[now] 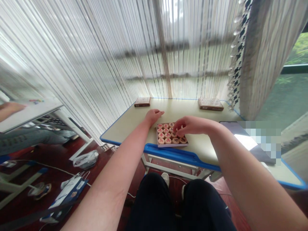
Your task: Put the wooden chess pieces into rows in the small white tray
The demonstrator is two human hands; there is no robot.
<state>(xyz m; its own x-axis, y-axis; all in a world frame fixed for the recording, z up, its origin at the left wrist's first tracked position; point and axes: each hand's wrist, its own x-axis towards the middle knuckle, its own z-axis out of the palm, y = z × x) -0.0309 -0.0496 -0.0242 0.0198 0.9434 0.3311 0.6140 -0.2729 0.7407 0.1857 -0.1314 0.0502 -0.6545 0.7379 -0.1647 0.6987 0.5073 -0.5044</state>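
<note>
A shallow box (172, 145) filled with round wooden chess pieces (166, 135) marked in red sits near the front edge of a beige table (134, 123) with a blue rim. My left hand (153, 115) rests on the table just behind the box's far left corner, fingers loosely curled with nothing seen in them. My right hand (190, 125) hovers over the box's right side, fingertips pinched together on a piece (177, 131) in the box.
Two closed wooden boxes lie at the table's far side, one at the left (142, 102) and one at the right (210, 104). A dark tablet (243, 139) lies to the right. Striped curtains hang behind. Another person's arm (11, 108) shows at a neighbouring table at left. Bags lie on the floor.
</note>
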